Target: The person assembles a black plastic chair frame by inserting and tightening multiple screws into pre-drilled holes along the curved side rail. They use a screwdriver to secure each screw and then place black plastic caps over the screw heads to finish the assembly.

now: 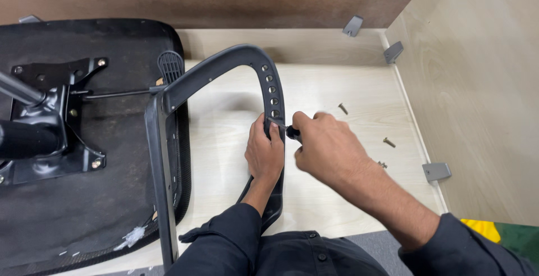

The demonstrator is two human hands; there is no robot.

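Left hand [264, 153] fingers gripping armrest [269, 85], right hand [325, 147] clamped on screwdriver [286, 130], screws [389, 142] nearby

Pale wood-grain counter [337, 197] with chair parts and loose hardware

An upturned black chair seat [84, 197] covers the counter's left side, and a black plastic armrest frame [224, 65] stands on the boards beside it. Three loose screws [343, 108] lie apart on the bare right part (one sits partly hidden by a wrist).
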